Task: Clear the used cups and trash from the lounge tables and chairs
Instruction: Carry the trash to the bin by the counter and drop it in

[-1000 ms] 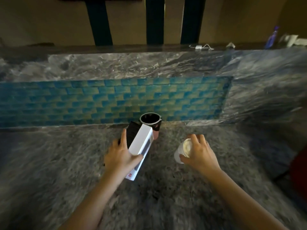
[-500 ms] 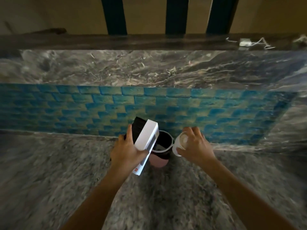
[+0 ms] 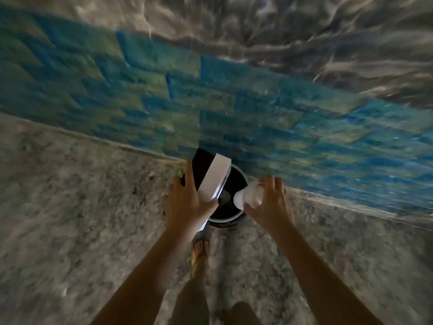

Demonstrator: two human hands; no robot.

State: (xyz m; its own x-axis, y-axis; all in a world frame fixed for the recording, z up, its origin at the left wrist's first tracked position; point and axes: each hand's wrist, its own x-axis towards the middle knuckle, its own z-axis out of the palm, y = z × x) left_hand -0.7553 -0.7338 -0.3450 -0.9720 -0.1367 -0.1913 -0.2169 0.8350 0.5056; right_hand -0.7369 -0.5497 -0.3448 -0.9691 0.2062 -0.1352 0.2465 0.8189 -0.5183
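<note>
A small round bin with a black liner stands on the floor against the blue-tiled wall. My left hand grips a white box together with a flat black item, both held tilted over the bin's left rim. My right hand holds a clear plastic cup on its side, its open mouth pointing left over the bin's right rim. Most of the bin's inside is dark.
A speckled stone floor spreads to both sides. The blue tile band and the marble face above it rise right behind the bin. My sandalled foot stands just in front of the bin.
I have come closer and now look steeply down into the bin. Both hands have moved over its rim, and the cup has tipped onto its side.
</note>
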